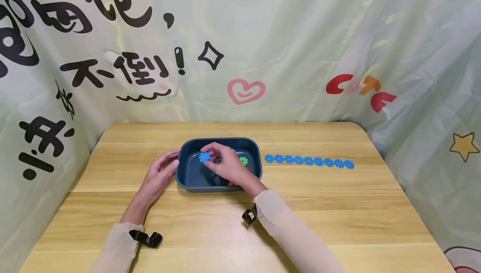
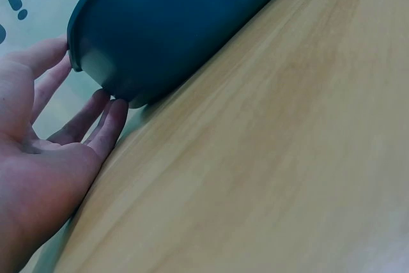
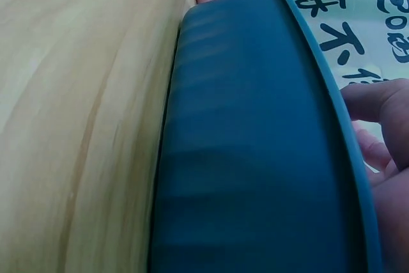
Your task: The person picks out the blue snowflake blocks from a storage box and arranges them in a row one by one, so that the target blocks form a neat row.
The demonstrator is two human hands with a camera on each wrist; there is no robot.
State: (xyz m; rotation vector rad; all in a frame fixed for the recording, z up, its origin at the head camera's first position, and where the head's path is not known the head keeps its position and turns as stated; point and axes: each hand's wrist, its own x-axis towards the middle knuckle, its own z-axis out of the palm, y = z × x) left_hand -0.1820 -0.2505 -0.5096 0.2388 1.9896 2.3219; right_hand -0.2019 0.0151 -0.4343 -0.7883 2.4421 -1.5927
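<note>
A blue snowflake disc (image 1: 204, 157) is pinched between the thumb and fingers of my right hand (image 1: 226, 163), over the inside of a dark blue plastic box (image 1: 218, 189). Below and beside this hand, a green snowflake disc (image 1: 244, 160) and an orange-red piece (image 1: 232, 183) show in the box, partly covered by the hand and wrist. At the left end of the box is my left hand (image 1: 158, 175). Its fingertips (image 2: 116, 108) touch the outer wall, with the fingers loosely extended, as the left wrist view shows. The right wrist view has the held disc out of sight.
A row of several blue snowflake discs (image 1: 308, 160) lies on the wooden table (image 1: 210, 231) to the right of the box. Behind the table hangs a printed cloth (image 1: 293, 56), which also comes round both sides.
</note>
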